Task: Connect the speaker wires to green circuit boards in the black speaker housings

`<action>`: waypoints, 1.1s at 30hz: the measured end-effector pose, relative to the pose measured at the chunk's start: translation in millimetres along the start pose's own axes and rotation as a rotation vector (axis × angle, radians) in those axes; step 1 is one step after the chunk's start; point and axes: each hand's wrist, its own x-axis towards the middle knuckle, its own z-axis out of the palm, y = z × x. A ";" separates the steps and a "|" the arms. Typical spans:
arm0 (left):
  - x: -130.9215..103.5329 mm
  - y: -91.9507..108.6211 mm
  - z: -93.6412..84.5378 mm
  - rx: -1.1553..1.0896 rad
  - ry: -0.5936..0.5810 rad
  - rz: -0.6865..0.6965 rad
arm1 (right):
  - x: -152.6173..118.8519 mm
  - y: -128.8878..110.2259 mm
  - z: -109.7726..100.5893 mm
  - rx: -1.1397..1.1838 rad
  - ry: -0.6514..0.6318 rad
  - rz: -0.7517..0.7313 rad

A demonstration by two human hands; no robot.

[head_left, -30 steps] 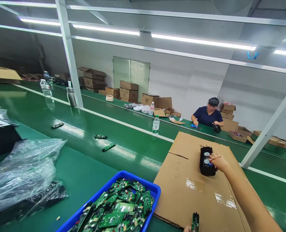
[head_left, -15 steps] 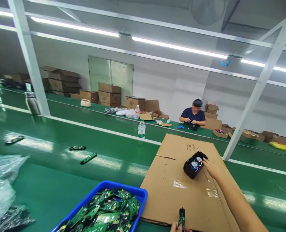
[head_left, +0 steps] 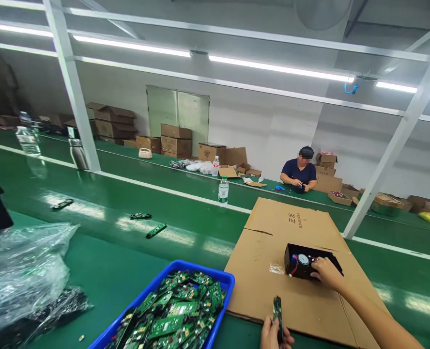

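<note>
My left hand (head_left: 271,334) is closed around the lower end of a narrow green circuit board (head_left: 277,310), which stands upright at the near edge of the cardboard. A black speaker box (head_left: 293,249) lies open side up on the cardboard, with a round silver speaker (head_left: 303,260) and red and blue wires inside. My right hand (head_left: 327,272) reaches over the box's near side, its fingers curled inside and its thumb at the near wall. My fingers and palm hide the right part of the interior.
A flattened cardboard sheet (head_left: 251,291) covers the bench under the box. To its left stands a blue tray (head_left: 226,310) heaped with circuit boards. Several boards lie on the green bench beyond. Plastic bags (head_left: 26,271) lie far left. A bottle (head_left: 223,190) stands behind; a co-worker (head_left: 299,169) sits opposite.
The speaker box has turned and moved nearer, and my right hand has shifted from its far right end to its near side. My left hand has risen further into view with the circuit board.
</note>
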 end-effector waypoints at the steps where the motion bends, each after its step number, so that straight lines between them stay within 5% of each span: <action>1: 0.5 4.4 -1.6 -0.018 0.036 0.020 | -18.1 -7.5 -1.7 0.033 0.002 -0.004; 9: 6.5 59.3 -18.2 -0.137 0.338 0.158 | -181.4 -109.1 1.0 0.296 0.095 -0.018; 14: -38.0 94.4 -10.0 -0.156 0.229 0.189 | -230.3 -169.6 19.2 0.459 0.500 -0.115; 17: -74.0 114.9 -13.4 -0.114 0.144 0.166 | -239.1 -181.7 7.7 0.460 0.502 -0.101; 22: -120.4 127.6 -47.3 -0.004 0.129 0.008 | -228.0 -177.4 -51.3 0.487 0.532 -0.096; 25: -136.9 122.5 -68.5 0.023 0.152 -0.070 | -206.4 -193.3 -78.7 0.571 0.630 -0.276; 28: -145.8 117.1 -80.3 0.032 0.156 -0.111 | -187.2 -223.7 -83.2 0.586 0.734 -0.460; 33: -151.3 115.7 -87.9 0.028 0.124 -0.175 | -184.7 -241.9 -70.6 0.807 0.653 -0.529</action>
